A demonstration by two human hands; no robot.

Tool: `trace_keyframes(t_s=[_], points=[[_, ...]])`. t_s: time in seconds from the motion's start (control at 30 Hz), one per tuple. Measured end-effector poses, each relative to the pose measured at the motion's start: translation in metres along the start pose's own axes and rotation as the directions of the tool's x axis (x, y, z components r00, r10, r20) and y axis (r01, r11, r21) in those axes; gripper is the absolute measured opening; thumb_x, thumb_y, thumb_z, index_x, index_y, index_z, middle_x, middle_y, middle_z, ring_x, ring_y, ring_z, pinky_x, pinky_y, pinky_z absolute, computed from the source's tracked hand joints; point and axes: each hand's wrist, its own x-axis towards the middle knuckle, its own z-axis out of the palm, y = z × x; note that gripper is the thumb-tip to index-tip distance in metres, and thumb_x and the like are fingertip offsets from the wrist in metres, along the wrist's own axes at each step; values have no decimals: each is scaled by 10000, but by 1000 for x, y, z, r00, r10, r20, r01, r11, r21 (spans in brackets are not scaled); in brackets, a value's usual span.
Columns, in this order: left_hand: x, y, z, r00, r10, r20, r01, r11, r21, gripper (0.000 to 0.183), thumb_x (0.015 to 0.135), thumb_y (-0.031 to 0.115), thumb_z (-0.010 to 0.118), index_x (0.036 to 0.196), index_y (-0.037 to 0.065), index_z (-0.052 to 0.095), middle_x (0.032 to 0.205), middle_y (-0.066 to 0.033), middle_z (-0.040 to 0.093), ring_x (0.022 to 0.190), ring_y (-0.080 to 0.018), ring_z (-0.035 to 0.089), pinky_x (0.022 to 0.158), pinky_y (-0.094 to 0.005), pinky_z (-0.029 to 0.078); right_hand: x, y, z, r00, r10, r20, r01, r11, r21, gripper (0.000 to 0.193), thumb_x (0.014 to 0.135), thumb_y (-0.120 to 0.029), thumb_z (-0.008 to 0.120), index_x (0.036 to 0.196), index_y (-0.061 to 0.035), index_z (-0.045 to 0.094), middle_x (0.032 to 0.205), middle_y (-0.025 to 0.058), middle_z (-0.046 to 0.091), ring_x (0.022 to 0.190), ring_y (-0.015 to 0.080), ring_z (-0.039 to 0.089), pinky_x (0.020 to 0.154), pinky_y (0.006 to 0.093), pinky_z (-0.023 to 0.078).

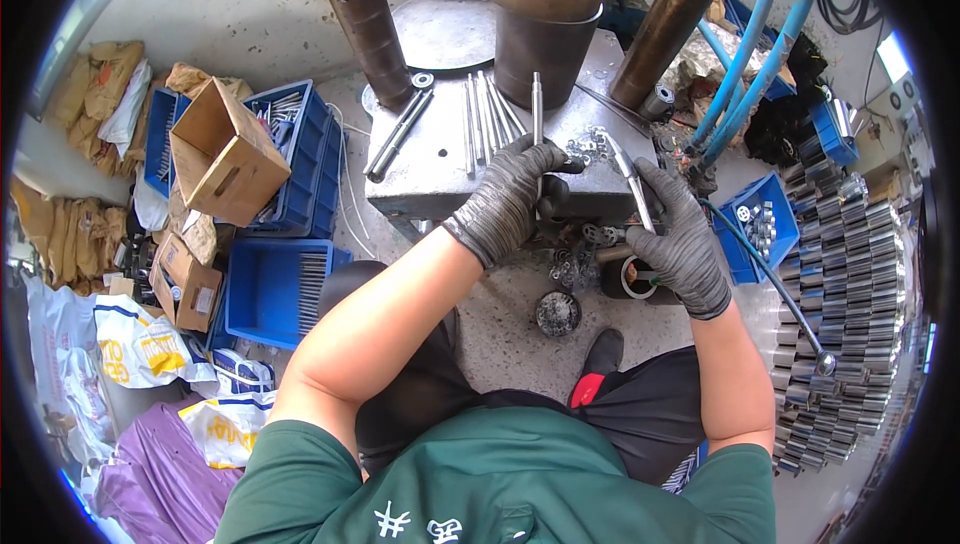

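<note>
Big metal table (447,126) up front, with a fat dark cylinder (545,59) standing on it. Person's gloved left hand (512,184) is closed around a rod (537,109), pretty much upright at the table's front edge. The right hand (685,244), gloved too, grips a tilted silver piece (629,172); might be a tool, hard to say. Loose rods (487,124) lie left of the held one, small rings (583,147) to its right.
</note>
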Motion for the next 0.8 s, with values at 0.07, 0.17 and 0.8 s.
trace_keyframes(t_s=[0.07, 0.17, 0.8], points=[[1, 3, -2, 999, -38, 3, 38, 999, -26, 159, 984, 161, 665, 1052, 67, 556, 931, -115, 688, 577, -112, 598, 428, -212, 473, 5, 4, -6, 819, -558, 137, 466, 506, -726, 700, 682, 50, 704, 1369, -63, 635, 1146, 189, 657, 987, 349, 658, 892, 445, 559], [0, 4, -9, 996, -81, 37, 81, 997, 0, 151, 978, 139, 668, 1036, 70, 547, 879, -93, 657, 591, -111, 608, 427, -211, 476, 5, -5, 0, 791, -587, 170, 476, 418, -774, 655, 647, 50, 734, 1285, -90, 691, 1133, 194, 664, 1070, 408, 625, 957, 469, 528], [-9, 5, 1, 1000, 3, -5, -3, 1000, 10, 138, 965, 122, 682, 1026, 70, 568, 651, -34, 596, 470, -103, 533, 415, -229, 428, 6, -3, 7, 775, -595, 214, 499, 368, -784, 637, 651, 92, 720, 1256, -105, 710, 1136, 200, 679, 1026, 406, 658, 914, 468, 546]])
